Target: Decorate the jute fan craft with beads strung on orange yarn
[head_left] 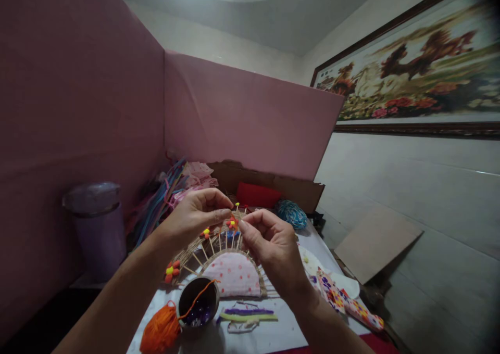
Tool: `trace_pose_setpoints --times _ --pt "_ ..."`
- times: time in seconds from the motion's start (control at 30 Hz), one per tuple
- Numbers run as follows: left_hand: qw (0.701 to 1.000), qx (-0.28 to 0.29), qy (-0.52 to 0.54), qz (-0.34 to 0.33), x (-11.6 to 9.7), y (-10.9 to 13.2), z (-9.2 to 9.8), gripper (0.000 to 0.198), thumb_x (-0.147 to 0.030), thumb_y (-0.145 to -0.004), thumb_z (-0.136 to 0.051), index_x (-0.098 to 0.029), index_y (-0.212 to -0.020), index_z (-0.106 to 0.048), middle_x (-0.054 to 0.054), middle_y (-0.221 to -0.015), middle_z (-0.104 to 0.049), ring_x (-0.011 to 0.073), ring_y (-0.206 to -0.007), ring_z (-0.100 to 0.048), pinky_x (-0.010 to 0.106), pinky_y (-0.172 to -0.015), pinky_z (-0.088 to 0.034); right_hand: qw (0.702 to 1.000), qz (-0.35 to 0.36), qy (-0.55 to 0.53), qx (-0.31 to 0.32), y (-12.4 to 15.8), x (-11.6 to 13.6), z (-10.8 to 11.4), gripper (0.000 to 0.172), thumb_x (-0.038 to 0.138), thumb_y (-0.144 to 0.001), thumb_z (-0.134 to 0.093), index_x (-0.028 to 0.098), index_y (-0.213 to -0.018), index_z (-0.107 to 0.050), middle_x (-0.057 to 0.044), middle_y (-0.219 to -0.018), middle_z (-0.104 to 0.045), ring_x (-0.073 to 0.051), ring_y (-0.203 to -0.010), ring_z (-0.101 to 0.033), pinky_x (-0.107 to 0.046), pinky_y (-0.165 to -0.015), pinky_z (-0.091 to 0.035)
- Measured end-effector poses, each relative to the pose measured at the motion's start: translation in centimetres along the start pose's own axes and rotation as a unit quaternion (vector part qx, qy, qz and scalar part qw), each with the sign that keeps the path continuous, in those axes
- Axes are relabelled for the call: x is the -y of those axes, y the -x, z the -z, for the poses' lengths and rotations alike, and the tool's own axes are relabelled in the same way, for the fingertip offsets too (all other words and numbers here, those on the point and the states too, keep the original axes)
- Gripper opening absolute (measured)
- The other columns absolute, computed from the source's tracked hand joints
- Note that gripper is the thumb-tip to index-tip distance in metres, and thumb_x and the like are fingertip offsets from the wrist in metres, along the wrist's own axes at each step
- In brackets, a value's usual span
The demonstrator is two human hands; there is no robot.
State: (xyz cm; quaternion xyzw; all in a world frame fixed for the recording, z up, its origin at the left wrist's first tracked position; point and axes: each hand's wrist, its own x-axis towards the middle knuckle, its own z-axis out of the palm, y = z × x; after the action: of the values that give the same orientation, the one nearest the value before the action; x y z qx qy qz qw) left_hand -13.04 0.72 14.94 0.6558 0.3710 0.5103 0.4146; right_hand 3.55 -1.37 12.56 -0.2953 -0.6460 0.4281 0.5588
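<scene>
While the left hand point(198, 208) pinches an orange strand point(235, 219), the right hand point(270, 241) clamps it too

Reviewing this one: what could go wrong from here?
1. The left hand and right hand have their fingertips close about a small orange flower; a slip might knock it out of place.
2. An orange strand lies across the mouth of the dark cup; a tug could catch the rim and perhaps tip it.
3. The thin sticks beneath the hands look slender and might bend if pressed.
</scene>
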Motion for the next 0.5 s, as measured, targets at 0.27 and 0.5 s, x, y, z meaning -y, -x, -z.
trace_pose_setpoints --times 0.27,0.5 --pt "0.994 -0.014 0.113 0.000 -0.3 0.2 -0.6 0.020 -0.024 -0.062 -0.077 -0.012 -0.071 -0.063 -0.002 -0.054 -0.058 0.0066 -0.046 -0.050 0.018 -0.044 -0.038 0.997 0.040 0.037 -0.047 0.9 -0.8 -1.4 0.016 0.030 -0.083 -0.059 0.016 -0.074 -0.057 0.004 -0.058 -0.050 -0.008 -0.052 -0.043 -0.021 -0.048 -0.034" --pt "0.992 -0.014 0.124 0.002 -0.2 0.4 -0.7 0.018 -0.022 -0.063 -0.077 -0.012 -0.072 -0.064 -0.003 -0.054 -0.059 0.0056 -0.045 -0.050 0.017 -0.044 -0.039 0.996 0.058 0.048 -0.056 0.7 -1.0 -1.8 0.015 0.029 -0.083 -0.057 0.016 -0.076 -0.058 0.002 -0.061 -0.053 -0.010 -0.053 -0.046 -0.022 -0.049 -0.036"
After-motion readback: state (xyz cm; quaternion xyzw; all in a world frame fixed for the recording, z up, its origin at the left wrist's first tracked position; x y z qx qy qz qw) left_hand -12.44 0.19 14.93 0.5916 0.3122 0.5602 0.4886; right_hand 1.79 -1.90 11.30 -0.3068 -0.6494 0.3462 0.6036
